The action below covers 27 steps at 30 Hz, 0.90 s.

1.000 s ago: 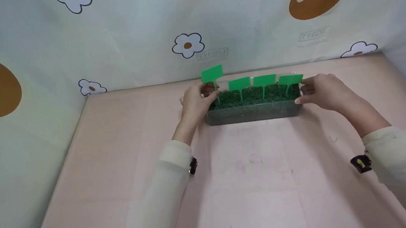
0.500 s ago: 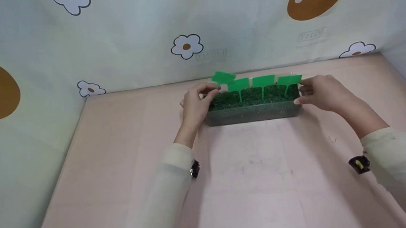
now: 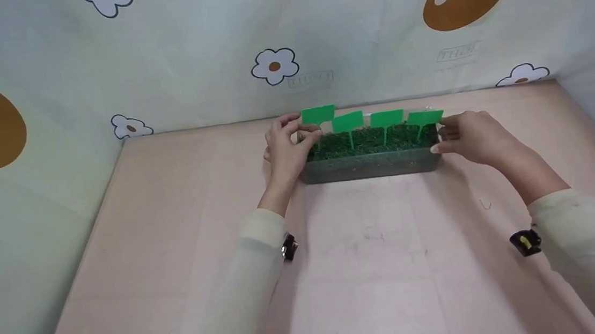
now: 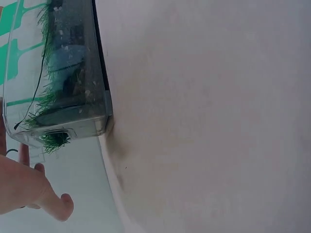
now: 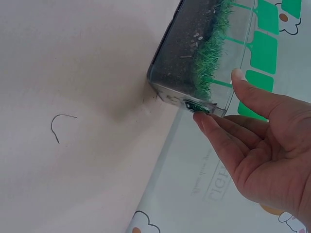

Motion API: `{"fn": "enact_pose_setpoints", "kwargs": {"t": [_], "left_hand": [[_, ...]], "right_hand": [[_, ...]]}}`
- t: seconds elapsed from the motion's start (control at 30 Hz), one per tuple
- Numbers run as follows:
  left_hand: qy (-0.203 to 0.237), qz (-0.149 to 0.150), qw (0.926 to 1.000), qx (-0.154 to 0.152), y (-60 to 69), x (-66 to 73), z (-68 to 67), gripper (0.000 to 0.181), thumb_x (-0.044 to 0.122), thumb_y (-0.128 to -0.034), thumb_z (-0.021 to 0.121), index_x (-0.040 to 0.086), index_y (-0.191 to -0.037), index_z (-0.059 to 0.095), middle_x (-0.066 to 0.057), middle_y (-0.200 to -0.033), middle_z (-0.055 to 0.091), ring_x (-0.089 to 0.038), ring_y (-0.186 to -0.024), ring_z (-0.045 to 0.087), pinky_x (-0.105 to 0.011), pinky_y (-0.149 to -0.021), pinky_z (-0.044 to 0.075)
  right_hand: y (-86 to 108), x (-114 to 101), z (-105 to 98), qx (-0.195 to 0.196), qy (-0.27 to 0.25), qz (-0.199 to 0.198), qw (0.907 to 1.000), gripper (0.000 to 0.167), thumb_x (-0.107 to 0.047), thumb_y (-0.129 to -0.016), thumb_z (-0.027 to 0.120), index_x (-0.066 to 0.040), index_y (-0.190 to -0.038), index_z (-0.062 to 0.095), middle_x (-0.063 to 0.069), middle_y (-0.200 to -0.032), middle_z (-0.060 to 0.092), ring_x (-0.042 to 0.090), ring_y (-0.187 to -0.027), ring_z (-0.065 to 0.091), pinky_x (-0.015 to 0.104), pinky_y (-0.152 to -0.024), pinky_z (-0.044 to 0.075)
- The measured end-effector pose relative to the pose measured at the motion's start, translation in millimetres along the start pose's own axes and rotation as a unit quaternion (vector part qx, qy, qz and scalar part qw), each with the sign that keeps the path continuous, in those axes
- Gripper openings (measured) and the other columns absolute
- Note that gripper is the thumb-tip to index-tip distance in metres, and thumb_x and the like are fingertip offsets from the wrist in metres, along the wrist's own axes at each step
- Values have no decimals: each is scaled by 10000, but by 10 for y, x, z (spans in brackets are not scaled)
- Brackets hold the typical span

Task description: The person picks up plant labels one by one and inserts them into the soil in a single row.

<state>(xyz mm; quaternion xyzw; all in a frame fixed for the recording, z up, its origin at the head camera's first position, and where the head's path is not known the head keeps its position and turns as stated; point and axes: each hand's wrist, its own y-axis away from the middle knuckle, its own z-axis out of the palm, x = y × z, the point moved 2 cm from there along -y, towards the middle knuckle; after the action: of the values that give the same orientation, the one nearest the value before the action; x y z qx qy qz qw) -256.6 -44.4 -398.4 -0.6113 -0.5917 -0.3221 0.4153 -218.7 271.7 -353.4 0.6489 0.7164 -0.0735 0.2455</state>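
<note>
A clear rectangular planter box [image 3: 373,166] holds dark soil and green grass [image 3: 370,142]. Several green plant labels stand along it in a row. At the left end, my left hand [image 3: 288,149] pinches the stem of the leftmost plant label [image 3: 318,114] between thumb and index finger. Its other fingers [image 4: 60,208] show past the box's end in the left wrist view, while the pinch itself is mostly out of that frame. My right hand [image 5: 277,141] holds the box's right end, thumb near the front rim and fingertips against the end wall, beside the rightmost label [image 3: 425,117].
The box stands on a pale pink table [image 3: 371,268], near its back edge. A patterned fabric wall [image 3: 202,62] rises behind. One thin dark curved strand [image 5: 53,126] lies on the table to the right.
The leftmost plant label tilted to the right half a second ago and now stands nearly upright, lower than a second ago. My left hand shifted slightly with it; my right hand stays on the box.
</note>
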Motion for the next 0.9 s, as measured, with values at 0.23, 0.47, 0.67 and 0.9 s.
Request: {"fn": "enact_pose_setpoints", "kwargs": {"t": [0.23,0.47,0.67,0.9], "left_hand": [[-114,-525,9985,-52,-5,-109,7,181,332,-913,733,153,-944,730,15,-1478,433,-250,-1445,273,-582,-1149,174],[-298,-664,9973,-118,-19,-138,-7,176,332,-920,724,165,-976,738,18,-1488,430,-249,-1446,289,-558,-1154,214],[-573,-585,9966,-127,-33,-129,6,160,323,-918,723,165,-938,735,26,-1469,450,-235,-1419,324,-546,-1136,231],[-725,110,9972,122,-34,-71,-10,131,286,-913,725,159,-885,705,4,-1345,539,-213,-1357,383,-549,-1124,200]], "right_hand": [[3,-14,6,-48,-14,13,10000,645,-174,-925,712,109,-1435,435,338,-1322,573,491,-1254,546,602,-993,470],[3,-3,6,-9,55,-65,10000,602,-173,-933,700,112,-1409,467,340,-1293,596,491,-1234,558,601,-991,468],[5,12,1,-13,64,-56,10000,610,-174,-925,710,112,-1408,470,342,-1297,592,497,-1235,555,604,-981,475],[-3,3,-23,-57,58,-78,9999,600,-179,-934,701,100,-1413,470,338,-1319,579,497,-1251,545,603,-987,474]]}}
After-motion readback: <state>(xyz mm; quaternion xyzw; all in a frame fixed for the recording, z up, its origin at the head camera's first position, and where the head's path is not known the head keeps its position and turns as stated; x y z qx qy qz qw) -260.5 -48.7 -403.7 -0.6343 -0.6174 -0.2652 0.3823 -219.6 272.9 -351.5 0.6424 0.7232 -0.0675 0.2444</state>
